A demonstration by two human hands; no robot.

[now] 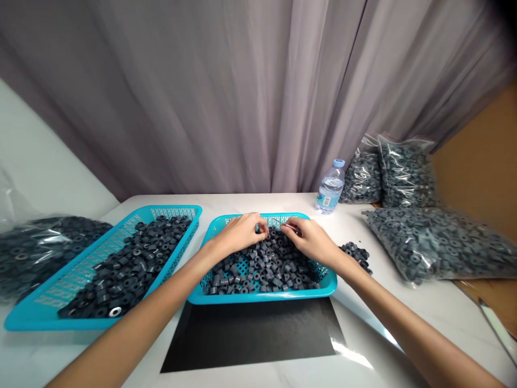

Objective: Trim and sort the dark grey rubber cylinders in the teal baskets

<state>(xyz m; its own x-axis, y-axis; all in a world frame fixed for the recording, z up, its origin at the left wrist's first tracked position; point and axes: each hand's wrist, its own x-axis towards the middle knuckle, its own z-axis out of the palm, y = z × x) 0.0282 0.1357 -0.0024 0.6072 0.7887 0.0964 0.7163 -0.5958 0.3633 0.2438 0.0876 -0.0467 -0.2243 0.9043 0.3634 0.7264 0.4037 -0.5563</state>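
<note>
Over the far part of the middle blue basket (262, 296), both of my hands are close together. My left hand (242, 233) is closed in a pinch; whatever is between its fingertips is too small to make out. My right hand (307, 237) grips a thin pointed tool (278, 221), its slim tip directed left toward the left fingertips. Beneath the hands lies a heap of small dark grey ring-shaped parts (266, 269), each with a hole through it. Bare basket floor shows through at the left of the heap.
A second blue basket (81, 323) of similar rings stands left, beside a filled clear bag (52, 237). At right are a loose ring pile (357, 256), a water bottle (330, 188) and several filled bags (440, 242). A black mat (250, 337) lies in front.
</note>
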